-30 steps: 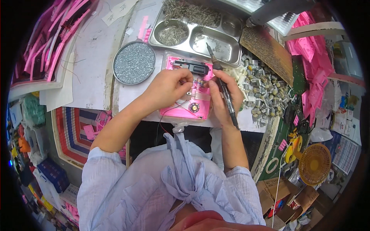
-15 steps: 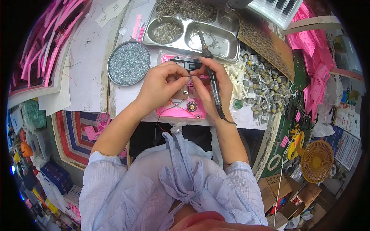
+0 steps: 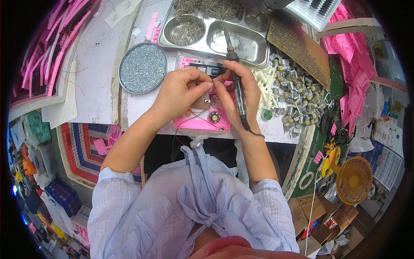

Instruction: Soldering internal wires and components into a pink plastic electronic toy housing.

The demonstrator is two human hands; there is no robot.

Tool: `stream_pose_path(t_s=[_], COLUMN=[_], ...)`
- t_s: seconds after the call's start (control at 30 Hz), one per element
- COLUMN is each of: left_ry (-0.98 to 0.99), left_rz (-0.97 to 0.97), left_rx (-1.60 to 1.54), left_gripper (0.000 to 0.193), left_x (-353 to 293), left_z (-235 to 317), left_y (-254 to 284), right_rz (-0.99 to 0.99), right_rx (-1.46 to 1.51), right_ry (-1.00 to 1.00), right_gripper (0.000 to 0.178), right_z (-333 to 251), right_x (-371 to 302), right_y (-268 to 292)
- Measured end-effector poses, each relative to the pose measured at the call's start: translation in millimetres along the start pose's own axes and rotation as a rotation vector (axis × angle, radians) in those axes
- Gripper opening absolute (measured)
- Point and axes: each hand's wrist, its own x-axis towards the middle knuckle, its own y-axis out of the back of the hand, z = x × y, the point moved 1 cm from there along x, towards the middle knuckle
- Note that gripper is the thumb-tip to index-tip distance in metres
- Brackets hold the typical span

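Pinching thumb and fingers together above pink casing (image 3: 194,124): left hand (image 3: 177,93), grip's contents too small to tell. Right hand (image 3: 252,90) grip curled around soldering iron (image 3: 239,96), tip toward 12 o'clock. Casing on desk (image 3: 146,110), speaker (image 3: 214,117) at its 5 o'clock; round dish (image 3: 142,92) at 10, steel tray (image 3: 194,48) at 12.

Dark handwritten marks (image 3: 114,18) on white paper slip (image 3: 121,12), upper left; print on cardboard box (image 3: 307,208), lower right; wording unclear

Tan fan (image 3: 354,180), open cardboard boxes (image 3: 346,217) — striped material (image 3: 74,149), dark blue crate (image 3: 64,198)
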Motion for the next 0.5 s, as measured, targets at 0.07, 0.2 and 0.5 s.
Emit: stream_pose_path(t_s=[0.07,0.2,0.5], left_ry=[-0.043,-0.202,-0.126], left_rz=[0.023,0.044,0.039], left_rx=[-0.035,-0.002,-0.032], left_gripper=[0.012,0.012,0.009], left_x=[2.2,0.8,-0.6], left_z=[-9.6,-7.1,-1.5], left_y=[-0.4,-2.3,-2.1], right_rz=[0.004,0.003,0.012], right_rx=[0.006,-0.022,-0.04], right_ry=[0.023,0.043,0.053], right_gripper=[0.05,0.05,0.05], right_z=[0.3,-0.5,-6.8], right_x=[0.6,1.8,1.9], right_y=[0.0,-0.3,3.0])
